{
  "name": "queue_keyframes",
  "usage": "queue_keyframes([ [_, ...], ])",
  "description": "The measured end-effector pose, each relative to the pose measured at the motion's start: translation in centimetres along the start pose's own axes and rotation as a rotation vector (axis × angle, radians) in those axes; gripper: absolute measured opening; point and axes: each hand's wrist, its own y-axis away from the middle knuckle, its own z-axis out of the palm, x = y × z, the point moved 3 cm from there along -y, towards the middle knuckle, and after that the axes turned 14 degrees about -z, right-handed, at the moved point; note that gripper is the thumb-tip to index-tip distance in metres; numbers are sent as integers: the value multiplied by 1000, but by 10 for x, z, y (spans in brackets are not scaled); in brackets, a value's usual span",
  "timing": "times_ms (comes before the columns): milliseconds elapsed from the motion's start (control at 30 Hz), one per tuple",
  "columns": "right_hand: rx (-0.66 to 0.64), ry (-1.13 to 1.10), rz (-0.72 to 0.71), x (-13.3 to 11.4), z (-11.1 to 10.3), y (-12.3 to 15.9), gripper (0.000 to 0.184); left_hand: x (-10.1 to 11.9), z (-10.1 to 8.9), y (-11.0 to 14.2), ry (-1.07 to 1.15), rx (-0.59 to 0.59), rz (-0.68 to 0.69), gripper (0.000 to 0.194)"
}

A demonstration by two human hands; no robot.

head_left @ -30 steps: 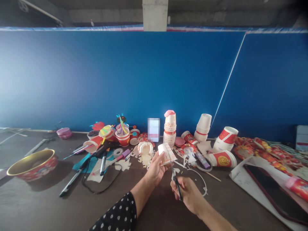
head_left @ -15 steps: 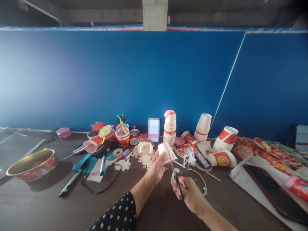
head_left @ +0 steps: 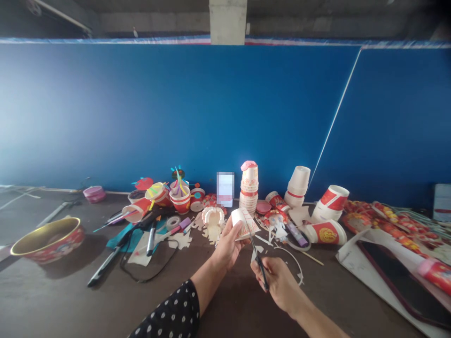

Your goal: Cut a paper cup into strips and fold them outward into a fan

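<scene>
The left hand point(head_left: 228, 248) grips a printed white paper cup point(head_left: 240, 217); the right hand's point(head_left: 278, 282) fingers close around scissors point(head_left: 261, 270), which meet the cup's five-o'clock edge. From there, stacked paper cups point(head_left: 249, 192) stand at twelve, a gold-rimmed basin point(head_left: 52, 249) at nine, a dark smartphone point(head_left: 401, 281) near four.

Black left sleeve point(head_left: 172, 310) with pale spots, bare right forearm point(head_left: 310, 314), bare left hand point(head_left: 228, 245), bare right hand point(head_left: 277, 280)

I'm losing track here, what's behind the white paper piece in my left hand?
A stack of paper cups stands behind the white paper piece, which hides part of its lower end; anything else directly behind is covered.
</scene>
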Motion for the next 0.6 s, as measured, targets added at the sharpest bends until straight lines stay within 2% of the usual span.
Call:
queue_keyframes([
  [200, 50, -2, -12, 6, 3, 0, 46, 0, 0, 0, -12, -1, -6, 44],
  [467, 34, -88, -16, 4, 5, -1, 34, -1, -1, -1, -14, 8, -15, 44],
  [600, 30, -106, 2, -2, 4, -2, 37, -1, 0, 0, -16, 17, -28, 46],
])
